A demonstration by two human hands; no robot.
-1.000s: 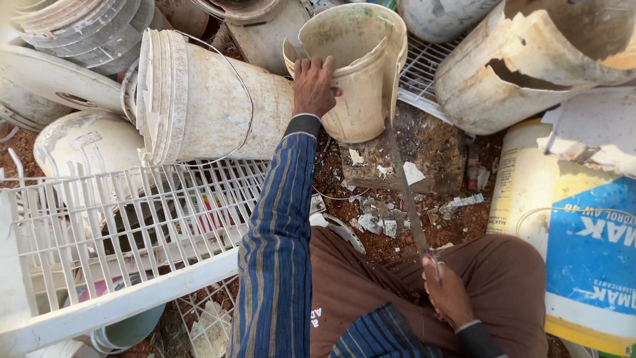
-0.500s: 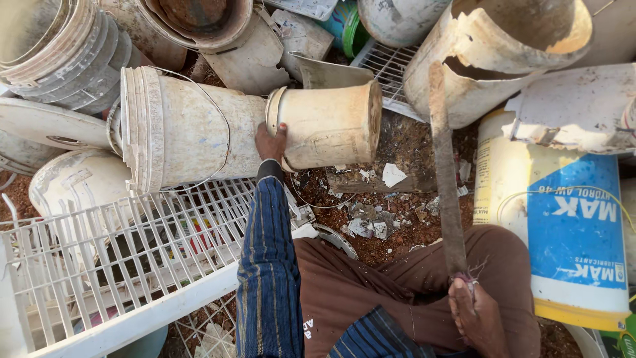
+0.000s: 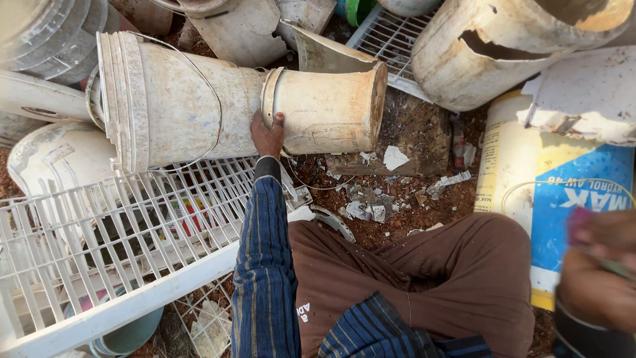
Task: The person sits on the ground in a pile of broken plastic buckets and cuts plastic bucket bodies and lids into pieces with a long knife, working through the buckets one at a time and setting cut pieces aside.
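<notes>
From the left, I note a white wire rack [image 3: 119, 232] lying flat, and above it a large dirty bucket [image 3: 179, 99] on its side with a smaller cream bucket [image 3: 328, 109] lying in line with it, long axis running left to right and open mouth facing right over a wood block [image 3: 411, 132]. My left hand [image 3: 267, 136] is closed on the smaller bucket at its rimmed end, fingers wrapped over the band, so the bucket body extends rightward from the grip. My right hand [image 3: 596, 272], at the right edge beside the blue and yellow drum [image 3: 563, 192], is blurred; it appears to be closed round a thin object, but I cannot tell what.
</notes>
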